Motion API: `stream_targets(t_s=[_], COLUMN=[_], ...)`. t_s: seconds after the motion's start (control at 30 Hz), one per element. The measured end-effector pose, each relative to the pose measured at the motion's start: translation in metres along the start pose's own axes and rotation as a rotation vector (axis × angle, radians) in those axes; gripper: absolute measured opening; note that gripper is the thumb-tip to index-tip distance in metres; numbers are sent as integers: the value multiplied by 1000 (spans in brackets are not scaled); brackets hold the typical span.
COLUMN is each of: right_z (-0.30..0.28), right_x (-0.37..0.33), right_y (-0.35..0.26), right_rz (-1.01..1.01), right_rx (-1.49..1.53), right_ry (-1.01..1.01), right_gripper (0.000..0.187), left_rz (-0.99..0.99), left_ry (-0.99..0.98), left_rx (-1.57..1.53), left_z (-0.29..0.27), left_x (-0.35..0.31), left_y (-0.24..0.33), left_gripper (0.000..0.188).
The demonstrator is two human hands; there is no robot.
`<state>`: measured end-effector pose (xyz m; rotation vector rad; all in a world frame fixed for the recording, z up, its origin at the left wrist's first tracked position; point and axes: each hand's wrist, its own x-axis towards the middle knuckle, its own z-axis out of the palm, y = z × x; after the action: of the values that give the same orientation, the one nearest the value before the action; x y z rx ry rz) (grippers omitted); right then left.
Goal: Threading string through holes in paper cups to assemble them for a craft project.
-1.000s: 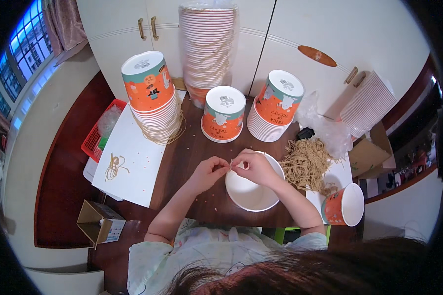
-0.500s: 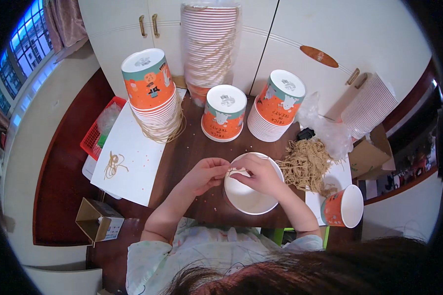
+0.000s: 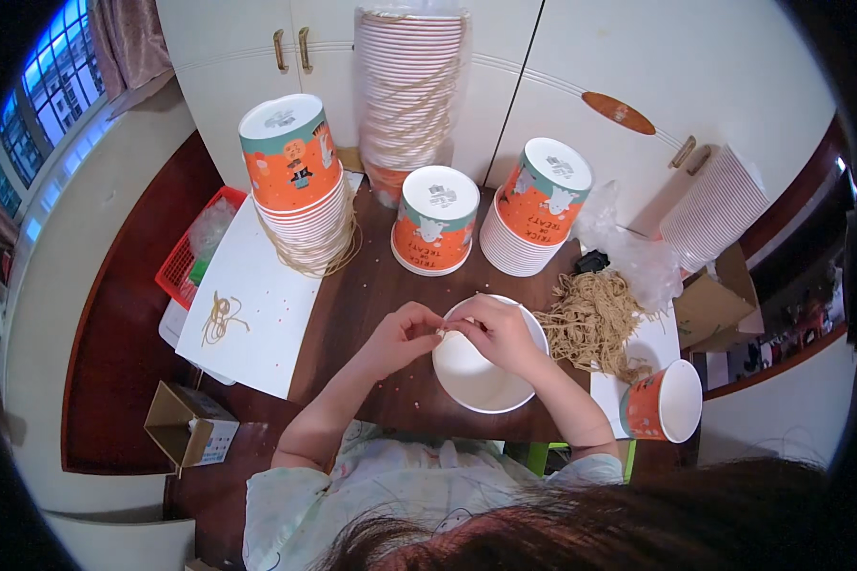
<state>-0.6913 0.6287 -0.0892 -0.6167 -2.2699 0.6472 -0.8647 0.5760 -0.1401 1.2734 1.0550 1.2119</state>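
Red bskt (image 3: 174,278) & cardbd box (image 3: 196,438), L side

The window (image 3: 55,68) glows blue, and edges curve toward black corners.

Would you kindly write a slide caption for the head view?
The left hand and right hand come together at an open bucket, beside tangled tan cord.

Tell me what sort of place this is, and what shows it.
Probably a room in a home, used for handwork: a curtain hangs by the window, handled cupboard doors line the back, and the table bears stacked tubs and a heap of twine.
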Motion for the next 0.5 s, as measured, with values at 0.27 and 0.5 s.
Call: stream_targets(t_s=[0.27,0.5], right_z=[-1,2], right_x=[-1,-4], right_y=[1,12], right_rz=[237,316], right_rx=[124,352], right_ry=[-160,-258], right_gripper=[7,10], left_rz=[98,159], left_ry=[93,195], left_rx=[163,-37], left_z=[-1,-2], left_x=[-1,1], left_y=[0,-8], left_gripper=[7,6])
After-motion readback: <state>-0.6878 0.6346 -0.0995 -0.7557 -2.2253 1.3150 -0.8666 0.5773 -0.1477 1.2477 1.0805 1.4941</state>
